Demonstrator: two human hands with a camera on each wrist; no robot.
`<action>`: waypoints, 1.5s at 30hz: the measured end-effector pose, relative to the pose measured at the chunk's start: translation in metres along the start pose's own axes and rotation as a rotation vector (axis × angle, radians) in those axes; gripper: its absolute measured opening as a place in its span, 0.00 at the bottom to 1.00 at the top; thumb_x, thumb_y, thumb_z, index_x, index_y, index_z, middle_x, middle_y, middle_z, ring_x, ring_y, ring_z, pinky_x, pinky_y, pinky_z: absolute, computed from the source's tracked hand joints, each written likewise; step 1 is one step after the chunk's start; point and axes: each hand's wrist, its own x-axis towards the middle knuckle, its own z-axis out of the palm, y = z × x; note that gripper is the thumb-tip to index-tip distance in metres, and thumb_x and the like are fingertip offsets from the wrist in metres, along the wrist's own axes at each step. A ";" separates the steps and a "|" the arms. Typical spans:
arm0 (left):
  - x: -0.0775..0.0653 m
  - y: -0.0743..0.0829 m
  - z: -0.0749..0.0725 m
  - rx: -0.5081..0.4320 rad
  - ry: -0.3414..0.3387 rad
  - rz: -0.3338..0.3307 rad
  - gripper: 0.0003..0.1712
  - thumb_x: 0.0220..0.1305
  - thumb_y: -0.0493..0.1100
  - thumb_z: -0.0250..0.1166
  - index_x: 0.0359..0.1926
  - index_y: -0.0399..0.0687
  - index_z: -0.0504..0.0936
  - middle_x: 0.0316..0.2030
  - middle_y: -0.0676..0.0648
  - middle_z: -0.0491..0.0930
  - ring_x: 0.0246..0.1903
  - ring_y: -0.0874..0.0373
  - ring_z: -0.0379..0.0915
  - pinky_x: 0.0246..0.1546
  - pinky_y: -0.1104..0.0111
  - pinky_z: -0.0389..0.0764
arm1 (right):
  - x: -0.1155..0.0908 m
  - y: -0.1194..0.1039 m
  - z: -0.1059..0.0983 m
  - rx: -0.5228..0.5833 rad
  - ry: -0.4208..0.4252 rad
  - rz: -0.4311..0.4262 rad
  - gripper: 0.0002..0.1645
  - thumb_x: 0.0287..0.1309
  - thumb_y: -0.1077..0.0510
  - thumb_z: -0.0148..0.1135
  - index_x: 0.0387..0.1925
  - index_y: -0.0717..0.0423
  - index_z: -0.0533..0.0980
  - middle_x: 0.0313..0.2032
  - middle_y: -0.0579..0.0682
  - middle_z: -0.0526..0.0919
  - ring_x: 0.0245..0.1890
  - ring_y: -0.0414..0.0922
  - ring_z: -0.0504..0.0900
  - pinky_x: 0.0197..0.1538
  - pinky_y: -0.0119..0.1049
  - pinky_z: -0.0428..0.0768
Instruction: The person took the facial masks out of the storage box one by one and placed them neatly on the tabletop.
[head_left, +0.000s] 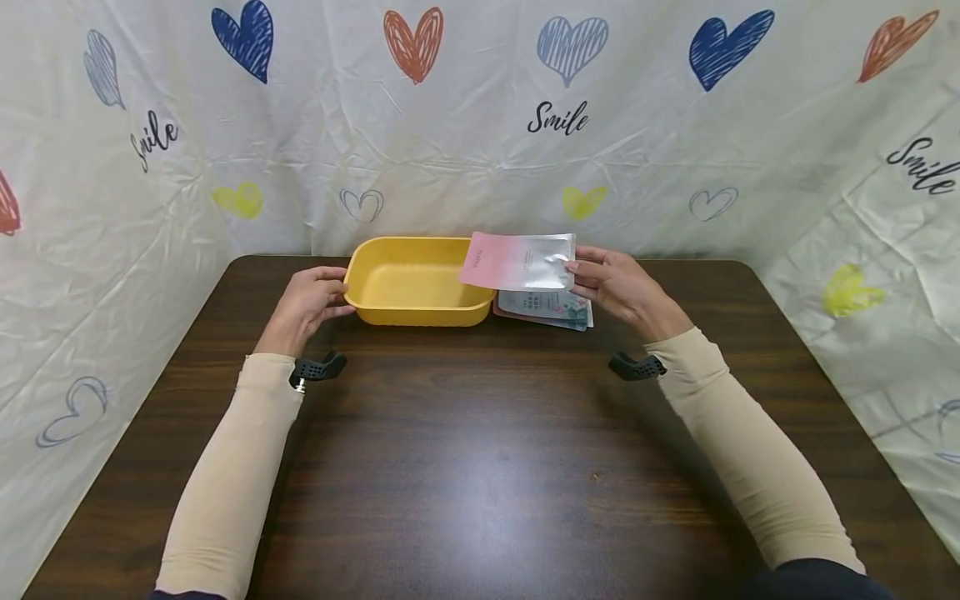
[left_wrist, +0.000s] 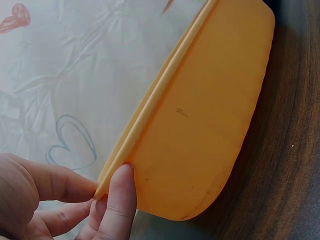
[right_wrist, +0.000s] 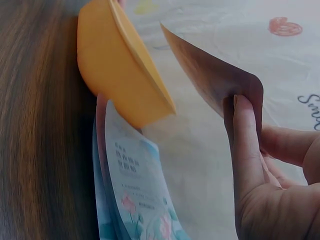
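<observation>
A yellow plastic tub (head_left: 423, 317) stands near the table's back edge. At its left end my left hand (head_left: 306, 302) pinches the rim between thumb and fingers, seen close in the left wrist view. My right hand (head_left: 621, 287) grips the right end of a flat pink-and-silver foil packet (head_left: 513, 260) between thumb and fingers. That packet's left part hangs over the tub's right rim. Below it, several flat packets (head_left: 543, 304) lie overlapped beside the tub; the top one, pale blue with printed flowers, also appears in the right wrist view.
The dark wooden table (head_left: 480, 450) extends forward from the tub toward me. Behind it hangs a white cloth (head_left: 465, 125) printed with hearts and the word "Smile". A black band (head_left: 318, 367) is on each wrist.
</observation>
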 end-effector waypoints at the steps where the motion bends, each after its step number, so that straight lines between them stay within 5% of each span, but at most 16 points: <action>1: 0.000 0.000 0.000 0.000 0.001 -0.001 0.25 0.76 0.36 0.57 0.71 0.42 0.70 0.62 0.41 0.68 0.50 0.48 0.75 0.47 0.66 0.87 | -0.001 0.000 -0.002 0.004 -0.002 -0.003 0.38 0.73 0.66 0.54 0.77 0.65 0.52 0.47 0.48 0.81 0.43 0.40 0.85 0.44 0.30 0.86; 26: 0.001 0.002 0.001 -0.006 -0.001 -0.013 0.26 0.76 0.35 0.56 0.72 0.41 0.68 0.66 0.37 0.67 0.55 0.44 0.74 0.45 0.67 0.87 | -0.020 0.009 -0.052 0.092 0.050 0.012 0.29 0.72 0.70 0.53 0.70 0.64 0.60 0.43 0.49 0.85 0.41 0.42 0.87 0.43 0.32 0.87; 33: 0.001 0.001 0.001 -0.001 0.004 -0.016 0.26 0.76 0.36 0.56 0.72 0.42 0.69 0.65 0.37 0.67 0.53 0.46 0.74 0.45 0.68 0.87 | -0.017 0.017 -0.056 0.016 0.070 0.063 0.38 0.72 0.68 0.54 0.77 0.66 0.51 0.42 0.48 0.84 0.41 0.41 0.86 0.43 0.32 0.87; 39: 0.001 0.001 0.001 0.000 0.006 -0.018 0.26 0.76 0.36 0.57 0.72 0.43 0.69 0.65 0.38 0.67 0.53 0.46 0.74 0.46 0.67 0.87 | -0.009 0.026 -0.057 -0.100 0.085 0.067 0.36 0.73 0.66 0.55 0.76 0.66 0.54 0.44 0.46 0.83 0.41 0.39 0.86 0.49 0.34 0.87; 45: 0.001 0.002 0.000 -0.002 0.001 -0.014 0.26 0.76 0.35 0.56 0.72 0.42 0.68 0.66 0.37 0.66 0.54 0.45 0.73 0.46 0.67 0.87 | -0.001 0.033 -0.055 -0.182 0.127 0.068 0.35 0.73 0.65 0.55 0.75 0.68 0.56 0.43 0.46 0.83 0.41 0.38 0.86 0.45 0.31 0.87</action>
